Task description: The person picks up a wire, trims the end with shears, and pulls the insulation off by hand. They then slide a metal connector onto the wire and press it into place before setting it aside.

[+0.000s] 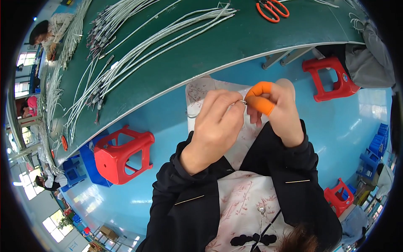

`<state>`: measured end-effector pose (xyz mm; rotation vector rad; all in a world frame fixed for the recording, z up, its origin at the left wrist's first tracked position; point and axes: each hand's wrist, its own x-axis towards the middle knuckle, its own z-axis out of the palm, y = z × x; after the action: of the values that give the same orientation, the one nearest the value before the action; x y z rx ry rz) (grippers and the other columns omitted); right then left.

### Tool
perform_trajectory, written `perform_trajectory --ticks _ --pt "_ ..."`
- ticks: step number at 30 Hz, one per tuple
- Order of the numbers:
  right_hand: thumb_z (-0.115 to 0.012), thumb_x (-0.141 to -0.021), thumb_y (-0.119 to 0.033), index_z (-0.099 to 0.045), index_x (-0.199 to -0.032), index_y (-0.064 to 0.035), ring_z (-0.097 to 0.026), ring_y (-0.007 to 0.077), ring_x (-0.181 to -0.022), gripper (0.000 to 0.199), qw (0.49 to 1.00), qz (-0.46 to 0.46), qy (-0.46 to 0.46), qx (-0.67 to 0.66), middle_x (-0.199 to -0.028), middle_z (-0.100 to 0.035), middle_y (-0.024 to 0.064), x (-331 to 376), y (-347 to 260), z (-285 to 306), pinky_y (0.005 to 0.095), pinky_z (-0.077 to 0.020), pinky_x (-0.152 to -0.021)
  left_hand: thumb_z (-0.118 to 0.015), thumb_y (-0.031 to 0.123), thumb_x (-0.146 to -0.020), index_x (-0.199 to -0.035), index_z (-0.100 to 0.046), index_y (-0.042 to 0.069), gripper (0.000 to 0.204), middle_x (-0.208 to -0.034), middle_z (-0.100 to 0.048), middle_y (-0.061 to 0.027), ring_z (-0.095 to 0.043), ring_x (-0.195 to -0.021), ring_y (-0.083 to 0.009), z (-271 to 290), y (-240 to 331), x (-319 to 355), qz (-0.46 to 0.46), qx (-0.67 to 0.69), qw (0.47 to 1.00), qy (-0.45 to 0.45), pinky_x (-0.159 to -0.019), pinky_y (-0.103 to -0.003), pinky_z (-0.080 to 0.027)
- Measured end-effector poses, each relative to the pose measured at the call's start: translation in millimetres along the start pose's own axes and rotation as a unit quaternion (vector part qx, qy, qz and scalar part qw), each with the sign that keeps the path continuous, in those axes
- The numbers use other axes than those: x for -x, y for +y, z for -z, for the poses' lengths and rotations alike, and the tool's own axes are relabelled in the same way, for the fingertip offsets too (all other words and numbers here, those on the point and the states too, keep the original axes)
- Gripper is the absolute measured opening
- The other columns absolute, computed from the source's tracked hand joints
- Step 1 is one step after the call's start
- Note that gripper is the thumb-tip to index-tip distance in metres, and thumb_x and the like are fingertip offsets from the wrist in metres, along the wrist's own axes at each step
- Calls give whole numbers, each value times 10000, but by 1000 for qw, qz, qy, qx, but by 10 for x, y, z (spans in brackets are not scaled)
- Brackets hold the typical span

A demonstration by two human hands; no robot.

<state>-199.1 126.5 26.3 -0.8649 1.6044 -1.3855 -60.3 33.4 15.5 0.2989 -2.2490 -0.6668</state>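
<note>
Above my lap, my left hand (218, 124) and my right hand (279, 107) meet, fingertips pinched close together. Orange finger cots (262, 105) cover the right thumb and forefinger. Between the fingertips shows the small, thin end of a wire (243, 101), light with a dark or metallic tip. The left fingers hide most of it. A pale strand shows at the left edge of my left hand, perhaps the same cable. On the green table (184, 69) ahead lie bundles of white cables (138, 52) with grey connectors and bare wire ends.
Orange-handled scissors (273, 10) lie at the table's far side. Red stools stand left (124, 155) and right (329, 80) of me, with a blue crate (94, 161) behind the left one. Other people sit at the far left and at the right.
</note>
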Motion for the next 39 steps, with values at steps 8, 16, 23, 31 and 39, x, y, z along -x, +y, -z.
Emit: perform_trajectory --ticks 8,16,23,31,39 --pt "-535 -895 -168 -575 -877 27 -544 134 -505 199 933 -162 -71 -312 -664 -577 69 -20 100 30 232 -415 -435 -613 -78 -749 -842 -608 -28 106 -951 -592 -122 -570 -787 -171 77 36 33 261 289 921 -14 -703 -273 -468" --pt "-555 -913 -228 -534 -970 -19 -493 115 -503 218 917 -121 -76 -372 -693 -557 44 -5 238 -78 230 -372 -445 -587 -48 -822 -881 -599 -45 60 -977 -590 -99 -570 -836 -133 84 39 16 327 411 851 -5 -736 -272 -481" --pt "-574 -908 -258 -511 -1002 -63 -449 93 -511 225 883 -88 -91 -452 -717 -508 7 33 377 -249 218 -322 -451 -556 -34 -858 -906 -573 -75 65 -949 -592 -131 -626 -753 -177 100 95 -43 373 542 753 25 -668 -302 -543" --pt "-555 -919 -278 -511 -1016 -75 -427 73 -530 229 864 -58 -80 -494 -722 -453 -19 39 401 -353 200 -318 -459 -593 -36 -817 -893 -617 -37 80 -973 -616 -102 -544 -825 -122 104 88 -38 421 564 710 33 -749 -257 -426" --pt "-541 -924 -307 -514 -1031 -71 -426 72 -530 261 867 -70 -55 -491 -739 -486 -10 44 352 -343 202 -319 -459 -567 -41 -841 -917 -589 -63 82 -973 -593 -127 -618 -733 -176 55 118 3 373 538 755 39 -696 -289 -499"
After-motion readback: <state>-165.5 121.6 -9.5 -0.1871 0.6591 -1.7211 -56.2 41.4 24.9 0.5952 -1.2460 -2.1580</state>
